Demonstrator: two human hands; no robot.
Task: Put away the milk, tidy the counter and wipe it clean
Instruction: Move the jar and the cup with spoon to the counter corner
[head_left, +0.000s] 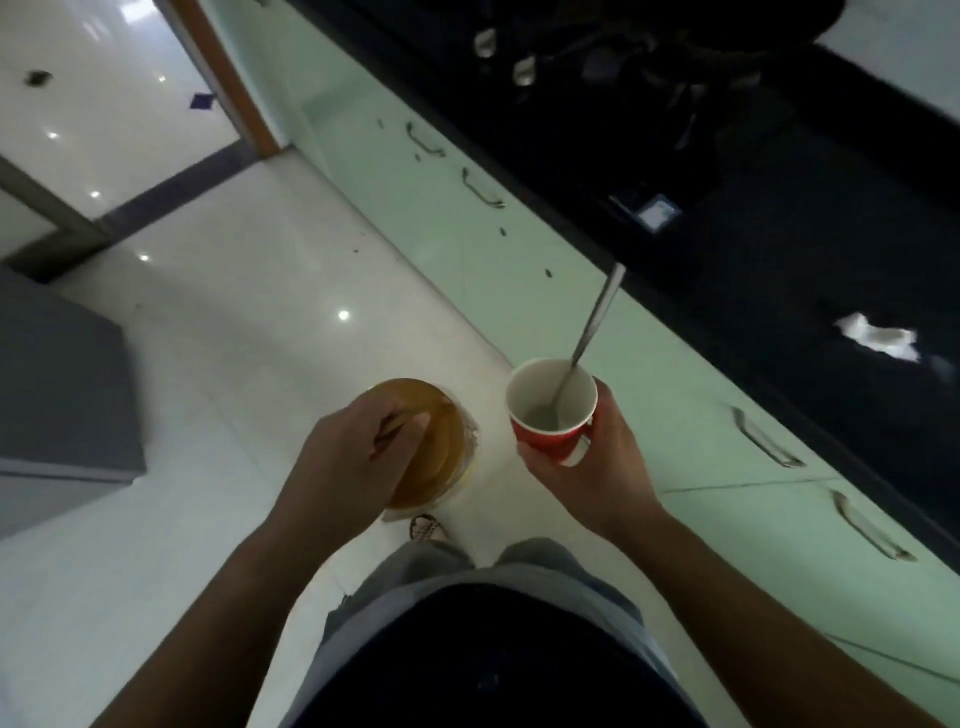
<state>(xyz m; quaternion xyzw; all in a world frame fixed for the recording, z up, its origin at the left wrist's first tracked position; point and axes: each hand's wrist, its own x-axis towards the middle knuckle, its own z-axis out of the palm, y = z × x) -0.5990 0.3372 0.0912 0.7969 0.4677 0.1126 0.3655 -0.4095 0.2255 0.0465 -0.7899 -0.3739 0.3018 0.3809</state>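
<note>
I observe the person standing on a glossy white floor, facing along a run of pale green cabinet doors with metal handles. The counter lies at the upper right, well apart from both hands; its top is black and in shadow. A crumpled white scrap lies on it near the front edge, a small rectangular item sits further along, and dark objects at the far end are too blurred to identify. The right hand is wrapped round a red paper cup, held upright over the floor just beside the cabinet fronts. The cup's inside is white with a greyish bottom; I cannot tell whether that is liquid. A metal spoon stands in it, its handle leaning out toward the counter. The left hand grips a round jar from above, fingers curled over its amber-brown lid. Something thin shows between those fingers; I cannot tell what it is. A grey box stands at the left.
</note>
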